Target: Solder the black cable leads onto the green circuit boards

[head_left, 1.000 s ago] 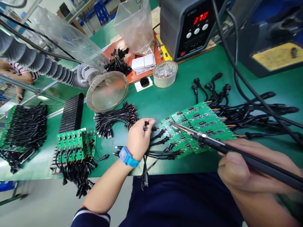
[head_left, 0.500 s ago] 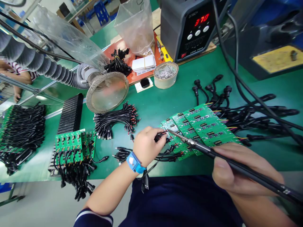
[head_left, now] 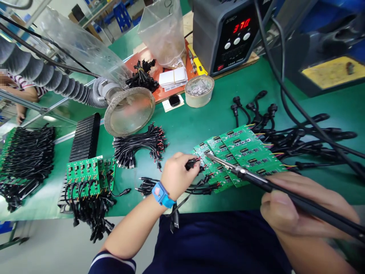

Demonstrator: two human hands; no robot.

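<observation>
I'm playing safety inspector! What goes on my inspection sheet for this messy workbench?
Surface: green mat covering the bench.
Main things: overlapping green circuit boards; the soldering iron has its tip over them.
Clutter: a tin of metal bits and a stack of wired boards.
Hands: left hand pinches a black plug; right hand grips the iron.
Cables: bundled black wires lie on the mat.
Surroundings: a soldering station showing 370, a fume extractor hood and a co-worker's arm.
</observation>
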